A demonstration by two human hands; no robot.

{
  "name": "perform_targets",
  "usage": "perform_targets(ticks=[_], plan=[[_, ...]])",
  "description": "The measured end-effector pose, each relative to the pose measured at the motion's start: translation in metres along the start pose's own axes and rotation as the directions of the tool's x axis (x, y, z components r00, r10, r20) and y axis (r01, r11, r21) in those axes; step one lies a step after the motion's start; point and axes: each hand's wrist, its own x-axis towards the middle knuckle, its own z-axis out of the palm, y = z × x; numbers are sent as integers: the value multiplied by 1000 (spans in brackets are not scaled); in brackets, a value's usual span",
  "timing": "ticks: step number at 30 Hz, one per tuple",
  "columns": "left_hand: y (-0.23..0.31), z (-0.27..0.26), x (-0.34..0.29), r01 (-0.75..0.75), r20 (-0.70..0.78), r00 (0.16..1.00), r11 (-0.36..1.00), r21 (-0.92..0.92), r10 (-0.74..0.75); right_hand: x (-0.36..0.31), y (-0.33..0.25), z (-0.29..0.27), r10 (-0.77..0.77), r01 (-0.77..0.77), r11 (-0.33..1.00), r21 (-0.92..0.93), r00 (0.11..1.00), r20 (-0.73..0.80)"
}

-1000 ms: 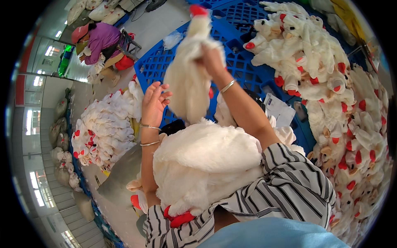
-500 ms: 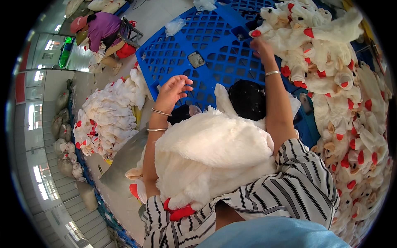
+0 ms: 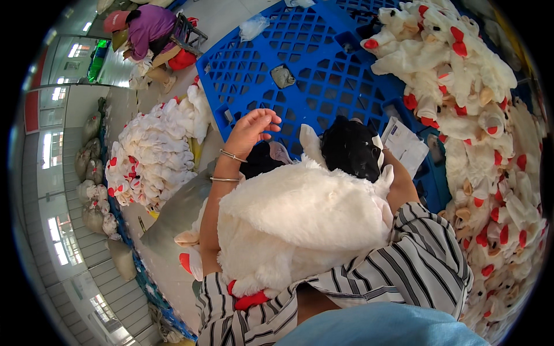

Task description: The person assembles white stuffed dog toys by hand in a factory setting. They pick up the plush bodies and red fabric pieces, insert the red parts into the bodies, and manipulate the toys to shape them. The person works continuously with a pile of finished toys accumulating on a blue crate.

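Observation:
A white furry plush toy (image 3: 300, 213) lies across my lap, with red parts (image 3: 251, 300) near my shirt. My left hand (image 3: 254, 131) is raised beyond it on the left, above the blue plastic pallet (image 3: 231, 86). Its fingers are curled toward the thumb in a pinch; anything held there is too small to make out. To the right of the plush, my right forearm (image 3: 402, 187) runs behind a shiny black bundle (image 3: 352, 151), which hides that hand. A narrow white plush piece (image 3: 311, 144) stands up beside the bundle.
Heaped at the right are many white plush pieces (image 3: 479, 115) with red parts. Another white plush pile (image 3: 153, 155) lies on the floor at left. White paper (image 3: 404, 144) rests near my right arm. A person in purple (image 3: 150, 32) sits bent over at the far left.
My right hand has drawn back from the plush heap at the right and dropped behind the black bundle. My left hand keeps its curled pose. The view has shifted slightly.

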Motion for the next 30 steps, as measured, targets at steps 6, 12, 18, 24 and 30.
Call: perform_targets(ticks=[6,12,18,24,30], plan=[[-4,1,5,40,3,999,999,14,-40,-2,4,-2,11,-11,1000,-11,1000,8],[0,6,5,57,-9,998,997,42,-57,-3,5,-3,13,-13,1000,-22,1000,10],[-4,5,6,65,10,998,996,60,-66,-6,7,-5,15,-15,999,-31,1000,17],[-3,7,7,87,-16,996,994,59,-87,-7,5,-4,12,-11,999,-37,1000,26],[-4,9,9,93,1,996,993,68,-94,-7,9,-2,21,-19,999,-49,999,31]])
